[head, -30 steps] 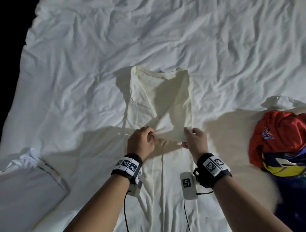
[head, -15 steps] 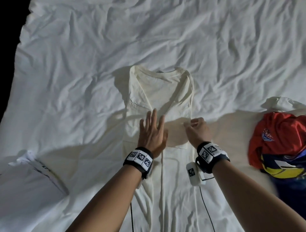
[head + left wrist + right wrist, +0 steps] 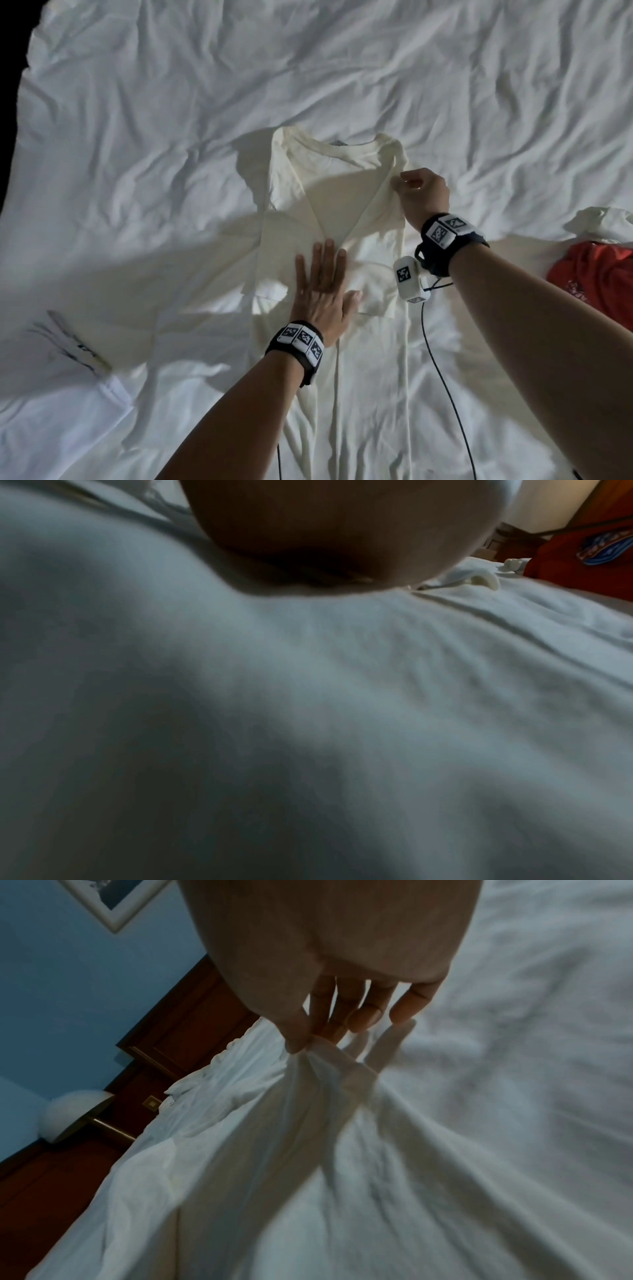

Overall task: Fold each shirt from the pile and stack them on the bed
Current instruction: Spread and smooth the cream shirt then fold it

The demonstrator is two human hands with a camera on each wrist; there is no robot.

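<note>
While the left hand (image 3: 323, 294) presses flat, fingers straight, on the middle of the cream T-shirt (image 3: 329, 219) spread on the bed (image 3: 171, 102), the right hand (image 3: 423, 195) pinches its folded right edge near the shoulder. The shirt's long axis runs from collar toward the person, so the hem lies nearer than either hand.

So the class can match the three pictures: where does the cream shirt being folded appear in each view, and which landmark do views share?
Head: the cream shirt lies mid-frame on the bed sheet, left hand flat on it, right hand pinching its right edge.
Left wrist: it fills the foreground.
Right wrist: it hangs pinched from the fingers.
Shared landmark: the red shirt, far right in the head view, top right in the left wrist view.
</note>
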